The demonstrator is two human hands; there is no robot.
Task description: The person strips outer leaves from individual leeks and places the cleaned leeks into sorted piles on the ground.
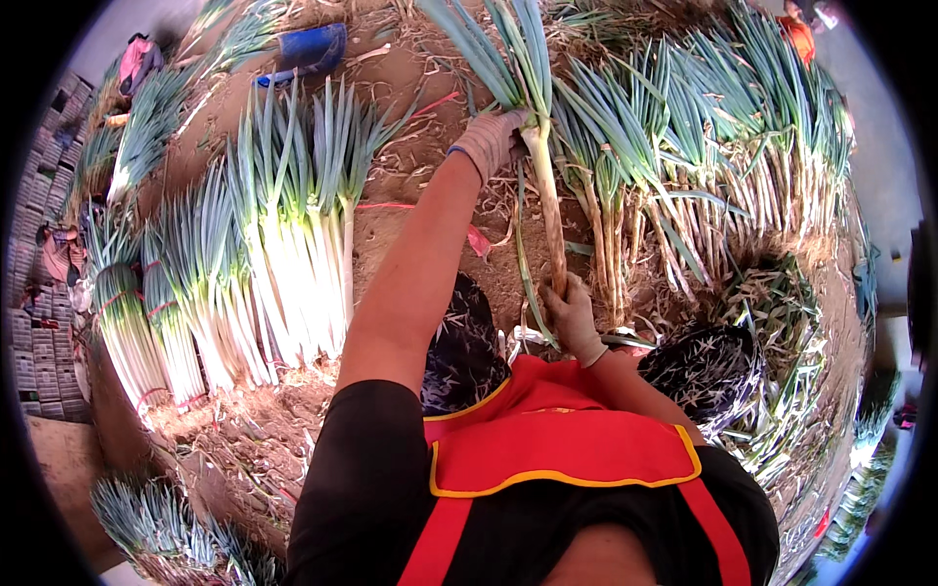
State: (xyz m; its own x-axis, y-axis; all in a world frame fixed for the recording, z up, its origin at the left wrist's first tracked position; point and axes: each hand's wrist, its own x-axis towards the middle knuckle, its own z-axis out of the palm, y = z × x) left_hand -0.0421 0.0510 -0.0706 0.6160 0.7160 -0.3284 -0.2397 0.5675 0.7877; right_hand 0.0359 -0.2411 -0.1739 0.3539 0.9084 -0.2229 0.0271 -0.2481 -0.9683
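Observation:
A long green onion (543, 181) stands nearly upright in front of me, its leaves at the far end and its brownish, unpeeled stalk toward me. My left hand (491, 145), in a pale knit glove, is closed round it just below the leaves. Lower down, my right hand (573, 317), also gloved, grips the stalk near its root end. A thin strip of green leaf (528, 264) hangs loose beside the stalk. To the left stand clean white-stalked green onions (303, 254); to the right are brown-stalked green onions (674, 195).
Two tied bundles (132, 322) stand at the far left. A blue plastic container (313, 49) lies beyond them. Stripped leaves (782, 361) are heaped at my right, and scraps litter the soil (391, 244). Other people (137, 61) are at the edges, near stacked crates (44, 356).

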